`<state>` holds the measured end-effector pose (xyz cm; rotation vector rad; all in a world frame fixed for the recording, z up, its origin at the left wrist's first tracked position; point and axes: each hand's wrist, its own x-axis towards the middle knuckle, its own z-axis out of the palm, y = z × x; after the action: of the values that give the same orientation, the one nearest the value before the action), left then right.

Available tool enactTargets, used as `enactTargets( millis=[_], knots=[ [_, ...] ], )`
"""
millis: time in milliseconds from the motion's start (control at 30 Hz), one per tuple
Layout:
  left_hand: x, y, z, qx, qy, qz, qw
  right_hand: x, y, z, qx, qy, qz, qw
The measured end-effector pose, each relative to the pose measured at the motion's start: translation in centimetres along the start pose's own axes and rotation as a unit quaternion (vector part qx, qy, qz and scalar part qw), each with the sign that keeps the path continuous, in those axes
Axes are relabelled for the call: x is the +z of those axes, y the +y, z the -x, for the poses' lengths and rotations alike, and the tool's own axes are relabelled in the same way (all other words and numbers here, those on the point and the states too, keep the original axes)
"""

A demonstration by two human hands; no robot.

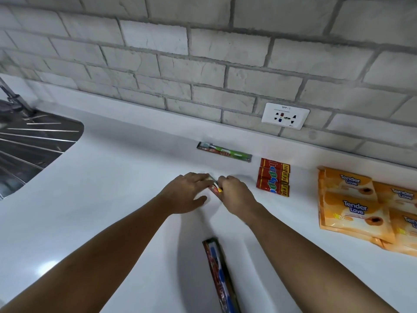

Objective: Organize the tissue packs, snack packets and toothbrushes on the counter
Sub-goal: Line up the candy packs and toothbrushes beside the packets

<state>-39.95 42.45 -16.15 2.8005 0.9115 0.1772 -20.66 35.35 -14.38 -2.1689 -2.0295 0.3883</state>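
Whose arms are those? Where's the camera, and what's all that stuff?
Those are a person's own arms. The one camera sits on their head, looking down, so you see what they see. On the white counter lie a green toothbrush in a clear pack by the wall, a blue toothbrush in a red pack nearest the person, red snack packets and orange tissue packs at the right. The left hand and right hand meet on a small red, yellow and white packet: the right hand pinches it, the left hand's fingers rest on it. It is mostly hidden, so I cannot tell what it is.
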Motion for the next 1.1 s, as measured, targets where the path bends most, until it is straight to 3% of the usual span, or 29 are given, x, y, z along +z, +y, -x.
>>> enactTargets(
  millis=[200,433,533,900,1100],
  knots=[
    [0.8,-0.8,-1.1,-0.101,0.025,-0.1,0.989,0.1,0.4,-0.9,-0.043,0.028,0.098,0.994],
    [0.2,-0.8,-3.3,-0.185,0.032,-0.104,0.977,0.3,2.2,-0.3,-0.03,0.05,0.157,0.986],
    [0.0,-0.6,-4.5,-0.208,0.01,-0.09,0.974,0.1,2.8,-0.6,-0.011,0.024,0.152,0.988],
    [-0.3,-1.3,-7.1,-0.199,-0.047,-0.095,0.974,-1.4,4.2,-2.6,0.039,-0.059,0.142,0.987],
    [-0.6,-1.0,-7.1,-0.195,-0.021,-0.084,0.977,-1.9,4.1,-2.7,0.038,-0.071,0.123,0.989]
  ],
)
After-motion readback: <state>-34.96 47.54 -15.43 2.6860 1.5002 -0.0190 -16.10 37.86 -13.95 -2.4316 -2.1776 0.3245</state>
